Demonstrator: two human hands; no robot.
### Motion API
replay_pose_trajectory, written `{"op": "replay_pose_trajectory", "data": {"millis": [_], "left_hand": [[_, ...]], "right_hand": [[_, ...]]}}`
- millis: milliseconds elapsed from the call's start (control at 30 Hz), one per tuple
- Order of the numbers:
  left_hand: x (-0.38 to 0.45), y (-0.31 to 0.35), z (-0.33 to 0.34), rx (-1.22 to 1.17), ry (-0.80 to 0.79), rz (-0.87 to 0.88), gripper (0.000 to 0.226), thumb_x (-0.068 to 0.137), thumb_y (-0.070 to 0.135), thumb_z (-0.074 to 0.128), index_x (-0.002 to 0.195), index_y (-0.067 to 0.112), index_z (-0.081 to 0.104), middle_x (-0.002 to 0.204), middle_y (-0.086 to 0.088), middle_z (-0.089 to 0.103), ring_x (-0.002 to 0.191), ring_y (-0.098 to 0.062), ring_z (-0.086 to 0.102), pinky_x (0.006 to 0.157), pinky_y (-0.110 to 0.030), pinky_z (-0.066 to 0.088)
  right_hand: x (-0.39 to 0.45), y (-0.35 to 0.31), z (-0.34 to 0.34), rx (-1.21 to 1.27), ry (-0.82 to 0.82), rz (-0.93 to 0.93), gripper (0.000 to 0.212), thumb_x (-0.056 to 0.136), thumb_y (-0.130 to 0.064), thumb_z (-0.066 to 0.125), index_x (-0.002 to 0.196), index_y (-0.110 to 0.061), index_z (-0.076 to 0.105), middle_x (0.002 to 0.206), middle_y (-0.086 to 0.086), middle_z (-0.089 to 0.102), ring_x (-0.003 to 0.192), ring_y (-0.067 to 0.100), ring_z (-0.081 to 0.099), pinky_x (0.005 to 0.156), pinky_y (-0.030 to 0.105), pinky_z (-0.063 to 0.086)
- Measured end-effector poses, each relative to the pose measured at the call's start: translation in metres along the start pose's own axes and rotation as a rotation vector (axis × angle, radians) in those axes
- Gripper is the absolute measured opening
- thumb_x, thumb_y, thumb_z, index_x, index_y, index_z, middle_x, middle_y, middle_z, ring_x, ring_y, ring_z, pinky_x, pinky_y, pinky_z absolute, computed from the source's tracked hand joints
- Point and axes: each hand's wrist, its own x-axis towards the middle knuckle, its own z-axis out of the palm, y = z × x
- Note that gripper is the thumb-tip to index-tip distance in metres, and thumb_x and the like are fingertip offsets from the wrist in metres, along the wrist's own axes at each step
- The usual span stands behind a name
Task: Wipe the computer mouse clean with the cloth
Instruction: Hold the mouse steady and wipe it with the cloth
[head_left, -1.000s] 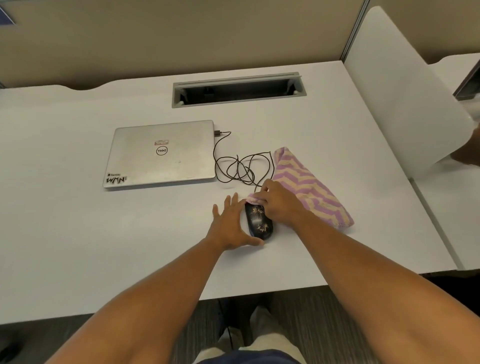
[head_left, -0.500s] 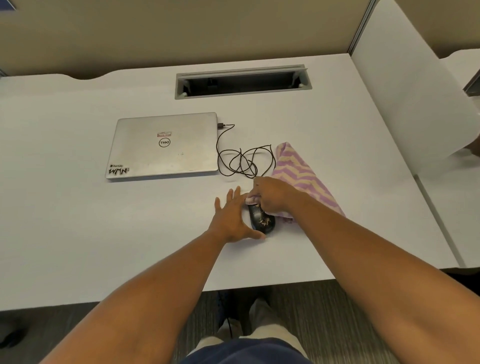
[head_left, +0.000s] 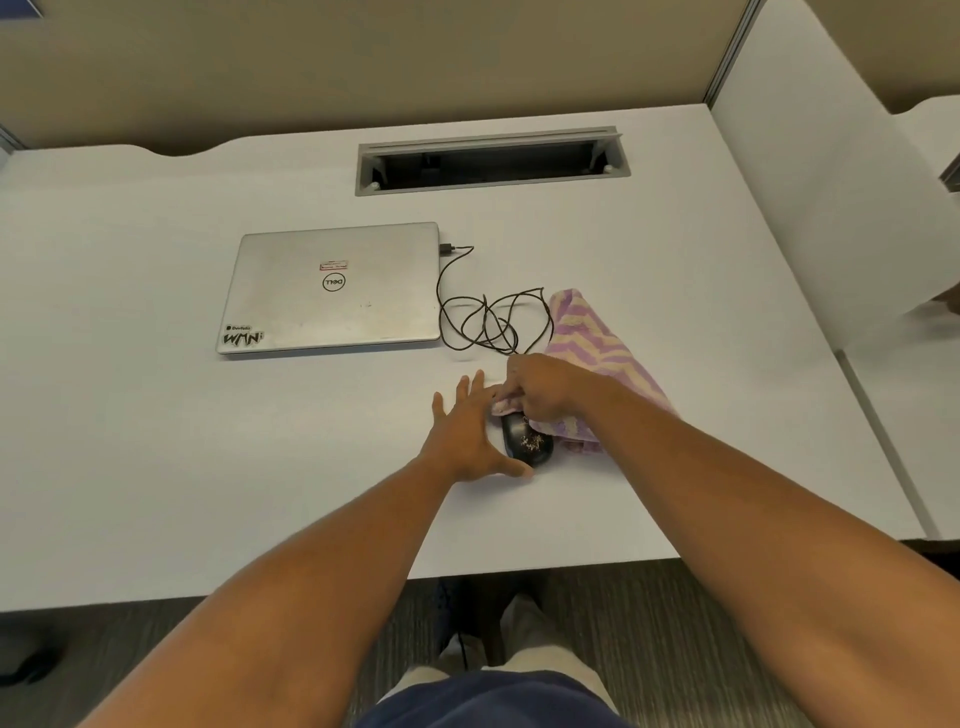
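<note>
Black mouse (head_left: 525, 441) beside flat, splayed left hand (head_left: 470, 434), right hand (head_left: 540, 392) gripping striped cloth (head_left: 597, 348), cable (head_left: 483, 322), laptop (head_left: 332, 291) behind

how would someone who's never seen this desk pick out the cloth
On the white desk, look right of the closed silver laptop, past the tangled black cable. The cloth, under the right hand, is the only soft thing, with purple and cream zigzags.

White desk (head_left: 156, 441), set against a beige partition wall (head_left: 363, 62). A grey-framed cable slot (head_left: 491, 161) is recessed near its far edge. A white divider panel (head_left: 810, 208) is fitted at right. Grey striped carpet (head_left: 649, 623) is seen below.
</note>
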Motion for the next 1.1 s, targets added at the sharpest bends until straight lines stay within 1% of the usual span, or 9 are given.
{"op": "replay_pose_trajectory", "data": {"millis": [133, 233, 333, 467, 567, 667, 733, 933, 1100], "left_hand": [[0.002, -0.004, 0.002, 0.003, 0.002, -0.011, 0.132, 0.050, 0.062, 0.090, 0.156, 0.030, 0.020, 0.168, -0.001, -0.002, 0.152, -0.014, -0.016, 0.119, -0.047, -0.018], [0.003, -0.004, 0.002, 0.016, 0.000, -0.024, 0.132, 0.049, 0.062, 0.090, 0.156, 0.029, 0.020, 0.168, 0.000, -0.002, 0.152, -0.013, -0.015, 0.120, -0.046, -0.017], [0.002, -0.003, 0.001, 0.010, 0.002, -0.016, 0.130, 0.051, 0.060, 0.090, 0.156, 0.029, 0.020, 0.168, -0.001, -0.001, 0.152, -0.014, -0.014, 0.120, -0.047, -0.017], [0.001, -0.001, 0.000, 0.015, 0.001, -0.015, 0.131, 0.052, 0.059, 0.091, 0.157, 0.029, 0.019, 0.168, -0.002, -0.001, 0.153, -0.015, -0.013, 0.120, -0.048, -0.016], [0.001, -0.001, 0.000, 0.023, 0.003, -0.013, 0.129, 0.052, 0.058, 0.091, 0.156, 0.030, 0.019, 0.168, -0.002, -0.001, 0.153, -0.015, -0.013, 0.120, -0.048, -0.016], [0.002, -0.002, 0.000, 0.029, -0.003, -0.023, 0.130, 0.052, 0.060, 0.090, 0.156, 0.028, 0.019, 0.168, -0.002, -0.001, 0.153, -0.015, -0.013, 0.120, -0.048, -0.015], [0.002, -0.003, 0.001, 0.036, -0.006, -0.027, 0.131, 0.052, 0.061, 0.089, 0.157, 0.027, 0.018, 0.168, -0.001, -0.002, 0.153, -0.015, -0.014, 0.120, -0.048, -0.016], [0.001, -0.001, -0.001, 0.037, -0.013, -0.030, 0.131, 0.053, 0.060, 0.090, 0.157, 0.027, 0.017, 0.168, -0.001, -0.003, 0.152, -0.015, -0.015, 0.120, -0.048, -0.017], [0.002, 0.000, -0.001, 0.049, -0.014, -0.032, 0.131, 0.053, 0.061, 0.089, 0.157, 0.027, 0.018, 0.168, -0.002, -0.001, 0.153, -0.016, -0.013, 0.120, -0.048, -0.015]], "right_hand": [[-0.005, 0.000, -0.007, -0.063, -0.129, -0.083, 0.025, 0.089, -0.017, 0.063, 0.111, -0.026, 0.073, 0.108, 0.000, 0.056, 0.105, 0.015, 0.051, 0.093, 0.030, 0.044], [-0.012, 0.006, -0.022, -0.009, -0.197, -0.062, 0.028, 0.085, -0.012, 0.066, 0.109, -0.024, 0.074, 0.091, -0.009, 0.057, 0.094, 0.008, 0.052, 0.082, 0.020, 0.042], [-0.017, 0.019, -0.028, 0.152, -0.033, -0.007, 0.027, 0.085, -0.011, 0.066, 0.109, -0.019, 0.074, 0.091, -0.010, 0.063, 0.097, 0.010, 0.058, 0.075, 0.016, 0.041], [-0.012, 0.025, -0.022, 0.183, 0.120, 0.068, 0.031, 0.088, -0.010, 0.060, 0.118, -0.012, 0.069, 0.123, 0.006, 0.065, 0.118, 0.019, 0.055, 0.091, 0.020, 0.035], [-0.009, 0.021, -0.013, 0.185, 0.120, 0.069, 0.029, 0.088, -0.009, 0.062, 0.116, -0.011, 0.070, 0.118, 0.008, 0.065, 0.113, 0.021, 0.056, 0.089, 0.023, 0.038], [-0.012, 0.024, -0.019, 0.184, -0.026, 0.068, 0.027, 0.084, -0.009, 0.067, 0.109, -0.017, 0.073, 0.101, -0.002, 0.064, 0.098, 0.014, 0.056, 0.082, 0.025, 0.042], [-0.016, 0.030, -0.026, 0.167, -0.091, 0.090, 0.028, 0.083, -0.009, 0.068, 0.108, -0.020, 0.074, 0.103, -0.002, 0.067, 0.099, 0.014, 0.057, 0.085, 0.029, 0.047], [-0.012, 0.029, -0.025, 0.193, 0.230, 0.135, 0.028, 0.089, -0.008, 0.059, 0.114, -0.009, 0.071, 0.122, 0.008, 0.067, 0.116, 0.019, 0.057, 0.088, 0.019, 0.038], [-0.006, 0.018, -0.016, 0.172, 0.057, 0.077, 0.027, 0.085, -0.006, 0.064, 0.109, -0.013, 0.074, 0.112, 0.005, 0.068, 0.103, 0.017, 0.059, 0.077, 0.021, 0.044]]}}
